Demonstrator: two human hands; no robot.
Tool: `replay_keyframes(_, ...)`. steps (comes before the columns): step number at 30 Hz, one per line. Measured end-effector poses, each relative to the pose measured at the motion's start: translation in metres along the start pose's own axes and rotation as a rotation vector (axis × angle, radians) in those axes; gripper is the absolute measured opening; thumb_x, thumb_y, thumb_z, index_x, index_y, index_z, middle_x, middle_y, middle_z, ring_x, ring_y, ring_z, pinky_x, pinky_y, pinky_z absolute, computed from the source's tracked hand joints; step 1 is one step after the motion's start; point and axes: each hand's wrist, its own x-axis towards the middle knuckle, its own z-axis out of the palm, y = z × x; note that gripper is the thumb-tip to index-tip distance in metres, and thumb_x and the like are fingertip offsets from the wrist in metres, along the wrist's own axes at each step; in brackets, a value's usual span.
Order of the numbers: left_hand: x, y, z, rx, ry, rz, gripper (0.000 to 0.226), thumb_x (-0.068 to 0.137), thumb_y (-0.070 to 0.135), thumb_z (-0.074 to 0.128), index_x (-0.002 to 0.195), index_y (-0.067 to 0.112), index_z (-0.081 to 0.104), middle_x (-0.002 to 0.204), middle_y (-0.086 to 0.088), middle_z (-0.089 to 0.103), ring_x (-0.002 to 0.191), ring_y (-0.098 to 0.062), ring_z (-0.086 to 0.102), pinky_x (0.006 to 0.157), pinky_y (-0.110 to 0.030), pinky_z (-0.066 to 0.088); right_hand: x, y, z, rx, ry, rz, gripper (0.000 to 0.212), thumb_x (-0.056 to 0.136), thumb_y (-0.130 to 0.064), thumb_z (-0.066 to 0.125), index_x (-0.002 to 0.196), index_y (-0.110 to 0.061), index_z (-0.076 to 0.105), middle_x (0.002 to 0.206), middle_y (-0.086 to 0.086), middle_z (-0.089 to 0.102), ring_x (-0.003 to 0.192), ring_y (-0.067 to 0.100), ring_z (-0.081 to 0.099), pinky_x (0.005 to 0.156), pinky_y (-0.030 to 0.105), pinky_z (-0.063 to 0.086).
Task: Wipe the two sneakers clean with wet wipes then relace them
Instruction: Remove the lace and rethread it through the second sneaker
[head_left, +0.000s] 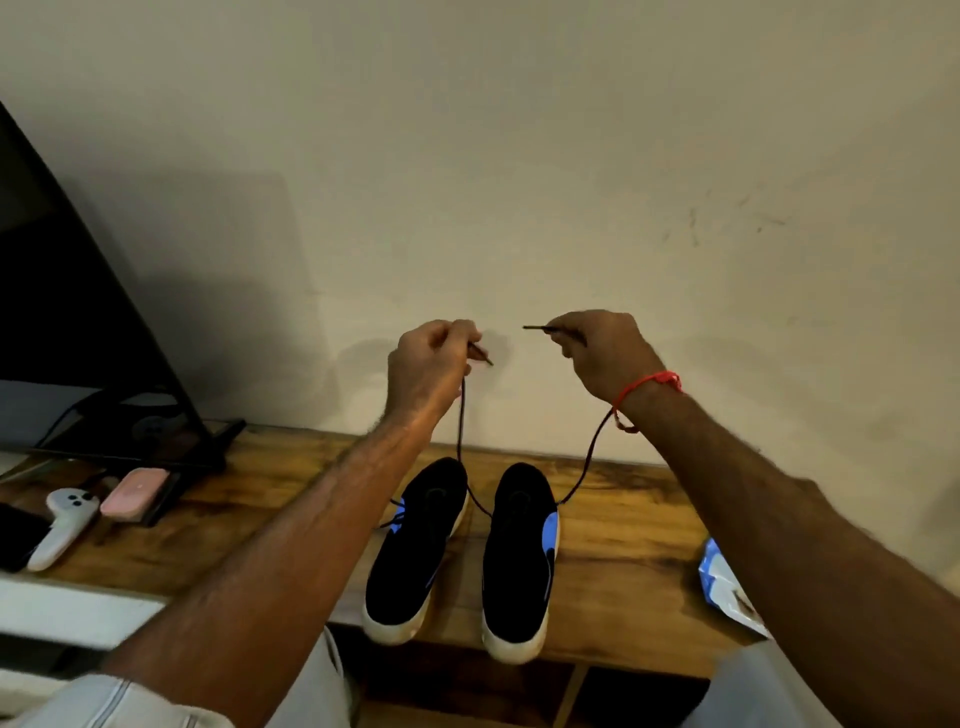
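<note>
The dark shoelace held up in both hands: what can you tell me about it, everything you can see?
The shoelace is one thin, dark cord with stiff tips. The left hand pinches one end, the right hand the other, both raised in front of the wall, tips poking out past the fingers. From each hand it hangs down in a loose curve to the right sneaker, meeting it on either side near the front eyelets. It looks slack, not taut.

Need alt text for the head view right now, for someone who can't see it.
Both hands are raised above two black sneakers on a wooden table; the left hand and right hand each pinch one end of a dark shoelace that runs down to the right-side sneaker. A wet wipe pack lies at the right; a dark screen and small gadgets sit at the left.
</note>
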Motion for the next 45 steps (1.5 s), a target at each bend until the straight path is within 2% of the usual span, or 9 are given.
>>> replay_keyframes(4, -0.025, -0.085, 0.004, 0.402, -0.126, 0.031, 0.023, 0.097, 0.044, 0.066, 0.088, 0.023, 0.072, 0.079, 0.011, 0.073, 0.073, 0.001, 0.066, 0.064, -0.012, 0.047, -0.021, 0.047, 0.032, -0.314, -0.254, 0.108, 0.022, 0.097, -0.031, 0.06, 0.102, -0.016, 0.075, 0.098, 0.01, 0.07, 0.096, 0.03, 0.062, 0.081, 0.044, 0.054)
replay_keyframes(7, -0.044, -0.142, 0.018, 0.625, -0.274, 0.005, 0.015, 0.101, 0.025, 0.061, 0.088, 0.024, 0.07, 0.085, 0.006, 0.071, 0.074, -0.004, 0.063, 0.065, -0.02, 0.053, -0.043, 0.069, 0.058, -0.251, -0.329, 0.177, 0.023, 0.096, -0.034, 0.062, 0.097, -0.016, 0.075, 0.094, 0.008, 0.07, 0.093, 0.027, 0.062, 0.08, 0.041, 0.055)
replay_keyframes(9, -0.052, -0.171, 0.026, 0.739, -0.35, -0.057, 0.019, 0.101, 0.021, 0.056, 0.085, 0.025, 0.064, 0.09, 0.001, 0.066, 0.073, -0.009, 0.063, 0.067, -0.029, 0.058, -0.054, 0.08, 0.075, -0.149, -0.353, 0.196, 0.018, 0.096, -0.029, 0.063, 0.096, -0.017, 0.076, 0.091, 0.004, 0.072, 0.091, 0.022, 0.064, 0.079, 0.036, 0.054)
replay_keyframes(11, -0.06, -0.186, 0.03, 0.882, -0.484, -0.142, 0.011, 0.101, 0.018, 0.054, 0.102, 0.021, 0.065, 0.103, -0.003, 0.06, 0.083, -0.016, 0.064, 0.076, -0.038, 0.06, -0.065, 0.086, 0.09, -0.04, -0.387, 0.208, 0.014, 0.096, -0.021, 0.063, 0.098, -0.019, 0.076, 0.085, 0.0, 0.073, 0.084, 0.013, 0.065, 0.073, 0.02, 0.049)
replay_keyframes(16, -0.07, -0.191, 0.045, 1.158, -0.856, -0.288, 0.028, 0.098, 0.003, 0.053, 0.125, 0.009, 0.06, 0.126, -0.013, 0.058, 0.111, -0.03, 0.064, 0.09, -0.039, 0.057, -0.087, 0.102, 0.127, 0.137, -0.444, 0.22, 0.015, 0.095, -0.012, 0.064, 0.1, -0.019, 0.076, 0.074, -0.007, 0.073, 0.073, -0.003, 0.066, 0.068, 0.002, 0.041)
replay_keyframes(22, -0.048, -0.175, 0.057, 1.154, -0.612, -0.16, 0.021, 0.106, 0.026, 0.046, 0.121, 0.018, 0.057, 0.117, -0.007, 0.058, 0.107, -0.029, 0.062, 0.075, -0.037, 0.047, -0.084, 0.101, 0.152, 0.268, -0.456, 0.265, 0.007, 0.091, -0.022, 0.07, 0.091, -0.02, 0.077, 0.079, -0.011, 0.071, 0.077, 0.004, 0.067, 0.076, 0.023, 0.054)
replay_keyframes(26, -0.049, -0.183, 0.066, 0.979, -0.477, -0.084, 0.035, 0.1, 0.056, 0.05, 0.114, 0.024, 0.057, 0.105, 0.0, 0.06, 0.095, -0.024, 0.064, 0.075, -0.042, 0.057, -0.088, 0.101, 0.162, 0.278, -0.507, 0.317, 0.006, 0.089, -0.023, 0.073, 0.092, -0.021, 0.077, 0.085, -0.011, 0.071, 0.083, 0.003, 0.064, 0.077, 0.022, 0.053)
replay_keyframes(38, -0.042, -0.216, 0.06, 0.51, -0.337, -0.319, 0.014, 0.098, 0.038, 0.065, 0.092, 0.03, 0.074, 0.079, 0.004, 0.071, 0.062, -0.015, 0.071, 0.054, -0.041, 0.062, -0.094, 0.097, 0.166, 0.212, -0.596, 0.277, 0.004, 0.089, -0.023, 0.073, 0.086, -0.02, 0.073, 0.082, -0.015, 0.063, 0.077, -0.002, 0.058, 0.065, 0.01, 0.045)
replay_keyframes(45, -0.042, -0.215, 0.062, 0.347, -0.313, -0.466, 0.014, 0.099, 0.031, 0.065, 0.089, 0.025, 0.073, 0.088, -0.003, 0.072, 0.074, -0.017, 0.073, 0.049, -0.028, 0.058, -0.098, 0.098, 0.177, 0.089, -0.611, 0.211, 0.02, 0.085, -0.032, 0.075, 0.072, -0.038, 0.062, 0.106, -0.012, 0.051, 0.105, 0.01, 0.051, 0.09, 0.031, 0.048)
